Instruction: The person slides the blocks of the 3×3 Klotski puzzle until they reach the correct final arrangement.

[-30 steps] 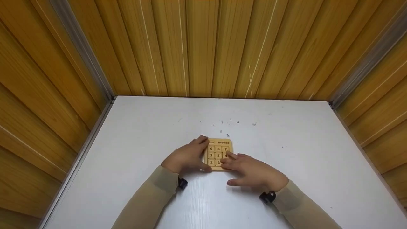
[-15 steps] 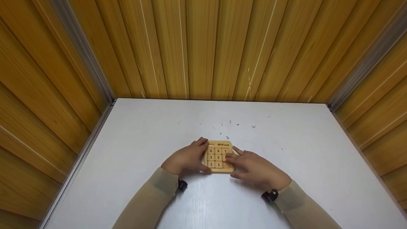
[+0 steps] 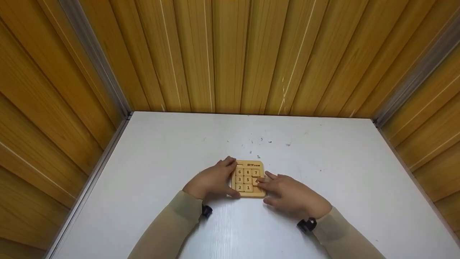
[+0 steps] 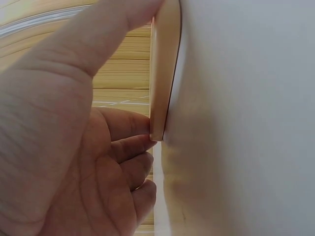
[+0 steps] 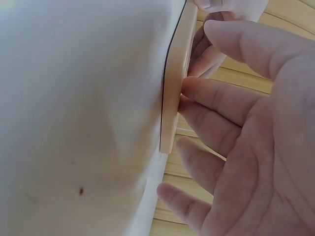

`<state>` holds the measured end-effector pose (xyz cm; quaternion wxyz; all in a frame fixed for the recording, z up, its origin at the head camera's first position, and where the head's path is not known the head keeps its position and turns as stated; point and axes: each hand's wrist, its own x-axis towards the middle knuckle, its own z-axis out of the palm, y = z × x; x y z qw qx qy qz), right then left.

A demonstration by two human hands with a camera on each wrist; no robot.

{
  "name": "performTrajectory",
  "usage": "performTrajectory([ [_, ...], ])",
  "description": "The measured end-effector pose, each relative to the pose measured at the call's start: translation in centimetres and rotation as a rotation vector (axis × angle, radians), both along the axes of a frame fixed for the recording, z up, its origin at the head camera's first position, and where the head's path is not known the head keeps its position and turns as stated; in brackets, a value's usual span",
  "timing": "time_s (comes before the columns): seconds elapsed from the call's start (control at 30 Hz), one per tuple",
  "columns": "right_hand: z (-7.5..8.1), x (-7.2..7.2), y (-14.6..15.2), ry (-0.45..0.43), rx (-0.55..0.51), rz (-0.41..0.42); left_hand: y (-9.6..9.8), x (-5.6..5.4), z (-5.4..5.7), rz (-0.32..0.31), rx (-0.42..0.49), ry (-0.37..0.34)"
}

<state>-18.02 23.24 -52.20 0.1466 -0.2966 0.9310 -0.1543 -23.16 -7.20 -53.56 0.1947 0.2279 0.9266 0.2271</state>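
Number puzzle (image 3: 253,195) is lying centrally on the white counter (image 3: 172,144). Your left hand (image 3: 211,178) is gripping its left side; hold firmly. Your right hand's (image 3: 290,193) loosely extended fingers are touching, partly covering tile 4 (image 3: 254,182); slide it flat, straight. Far-edge lettering (image 3: 253,165) is proving unreadable.

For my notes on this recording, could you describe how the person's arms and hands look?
Both sleeves are long and beige. A small black device sits near the left hand, and a similar one near the right hand. Neither hand wears a glove.
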Motion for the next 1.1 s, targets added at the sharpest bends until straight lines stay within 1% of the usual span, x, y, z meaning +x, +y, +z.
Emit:
performTrajectory([
  [0.1, 0.07, -0.12, 0.01, 0.006, 0.012, 0.013, -0.06, -0.13, -0.08, -0.002, 0.003, 0.003],
  [0.3, 0.45, -0.04, -0.04, 0.043, 0.021, 0.046, 0.08, -0.25, 0.21, 0.001, 0.001, 0.019],
  [0.53, 0.60, 0.42, -0.25, 0.022, 0.048, 0.059, 0.15, 0.12, -0.02, 0.015, -0.013, 0.000],
  [0.73, 0.68, 0.51, -0.30, 0.020, 0.062, 0.062, 0.11, 0.24, 0.13, 0.024, -0.002, -0.012],
  [0.87, 0.77, 0.58, -0.31, 0.021, 0.074, 0.065, 0.07, 0.33, 0.18, 0.021, 0.003, -0.008],
  [1.1, 0.99, 0.87, -0.06, 0.052, 0.052, 0.088, -0.04, 0.15, 0.04, 0.004, 0.004, 0.000],
])
